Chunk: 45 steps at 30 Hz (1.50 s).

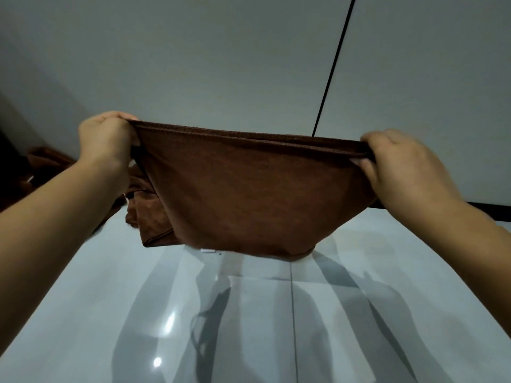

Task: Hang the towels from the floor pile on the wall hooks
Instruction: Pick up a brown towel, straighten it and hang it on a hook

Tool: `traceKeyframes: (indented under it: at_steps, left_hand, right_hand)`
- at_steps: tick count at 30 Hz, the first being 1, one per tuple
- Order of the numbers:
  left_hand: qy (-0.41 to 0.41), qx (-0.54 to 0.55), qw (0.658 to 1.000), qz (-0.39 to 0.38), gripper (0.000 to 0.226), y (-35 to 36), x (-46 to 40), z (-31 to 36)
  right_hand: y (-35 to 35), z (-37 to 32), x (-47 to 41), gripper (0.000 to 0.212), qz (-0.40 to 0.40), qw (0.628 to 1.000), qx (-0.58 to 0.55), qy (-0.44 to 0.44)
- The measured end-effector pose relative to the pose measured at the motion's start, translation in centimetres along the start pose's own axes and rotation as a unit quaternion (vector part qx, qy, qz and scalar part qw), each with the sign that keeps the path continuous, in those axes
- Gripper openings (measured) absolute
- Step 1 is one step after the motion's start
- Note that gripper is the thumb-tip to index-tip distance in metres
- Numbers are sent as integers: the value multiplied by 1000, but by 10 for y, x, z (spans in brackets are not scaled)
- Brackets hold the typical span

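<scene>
Towel in hand: my left hand (106, 139) and right hand (401, 161) stretch a brown, soft terry towel (243, 194) by its top hem, held up in front of the pale wall (193, 64).
Fingers: both sets are curled and pinching the hem corners; the cloth sags in a belly between them.
Pile: the rest of the brown towels (149, 214) lie crumpled on the glossy white tiled floor (249, 327), just behind the hanging one's lower edge.
Hooks: none in view, so I cannot tell how far I must carry it.
Risk, drag: the low edge hangs near the pile and may snag or pull another towel along.
Risk, slip: my grip is only on the thin hem; letting one corner go to reach a hook could drop it.
Risk, footing: the floor looks slick, and the spread cloth hides my step.
</scene>
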<state>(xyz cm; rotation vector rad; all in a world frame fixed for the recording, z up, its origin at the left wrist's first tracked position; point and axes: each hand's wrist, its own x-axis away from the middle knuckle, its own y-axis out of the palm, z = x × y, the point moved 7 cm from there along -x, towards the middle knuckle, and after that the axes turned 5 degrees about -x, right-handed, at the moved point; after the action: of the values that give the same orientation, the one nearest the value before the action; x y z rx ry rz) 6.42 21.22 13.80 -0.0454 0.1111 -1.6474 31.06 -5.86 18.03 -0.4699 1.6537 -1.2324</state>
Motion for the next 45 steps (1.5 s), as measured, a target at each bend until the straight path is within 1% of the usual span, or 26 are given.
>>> traceKeyframes:
  at_steps: [3,7,11,14,17,21,24,27,28,29,31,32,33,34,35,36,37,38,40,42,44,45]
  left_hand:
    - [9,3,1000,-15,41,4,3,4]
    - [3,7,1000,-16,41,3,4,4]
    - [-5,5,1000,-11,41,1,4,1]
    - [-11,-5,1000,-7,42,-1,4,-3]
    - [-17,-6,1000,1,42,-3,3,-4]
    - [-22,-2,1000,13,43,-8,0,-6]
    - [-25,1,999,21,42,-13,-2,-9]
    - [-32,6,999,28,41,-16,-3,-14]
    - [-32,7,999,29,41,-17,-4,-16]
    - [-33,10,999,30,41,-18,-4,-17]
    - [-42,12,998,39,41,-22,-6,-23]
    - [-52,13,998,41,39,-25,-9,-28]
    - [-67,12,997,40,35,-27,-12,-34]
    - [-87,6,995,36,35,-28,-17,-41]
    - [-106,-12,994,25,37,-28,-20,-47]
    - [-116,-37,993,7,33,-27,-22,-52]
    - [-125,-67,990,1,24,-27,-18,-54]
    - [-132,-95,987,-6,19,-25,-15,-56]
    - [-146,-129,981,-23,22,-23,-14,-70]
    - [-176,-156,971,-50,26,-19,-8,-83]
    - [-199,-183,958,-99,30,-10,0,-92]
    - [-183,-213,953,-115,28,-5,5,-90]
  right_hand:
    - [3,6,-1,25,-7,1000,19,11]
    - [0,4,-1,20,4,1000,21,17]
    - [-3,0,-1,23,-4,999,46,15]
    - [4,4,1,30,-36,997,56,43]
    - [17,11,3,31,-78,993,-37,85]
    - [23,21,5,19,-105,962,-207,145]
    - [31,25,9,10,-140,950,-233,156]
    - [33,30,10,12,-126,941,-258,179]
    - [34,32,10,14,-112,925,-300,204]
    - [35,34,10,15,-96,897,-362,234]
    - [36,32,9,17,-67,818,-496,284]
    - [37,29,9,18,-60,783,-544,297]
    - [37,25,8,19,-58,758,-575,303]
    - [36,21,7,20,-54,742,-594,306]
    - [35,17,6,21,-47,733,-605,307]
    - [32,13,4,23,-35,732,-608,305]
    - [28,10,2,23,-17,738,-605,301]
    - [23,6,-1,22,5,747,-598,291]
    - [7,-3,-7,19,51,774,-580,247]
    - [-8,-15,-11,17,83,797,-570,180]
    - [-17,-27,-14,16,94,815,-560,118]
    - [-19,-33,-15,15,94,820,-557,91]
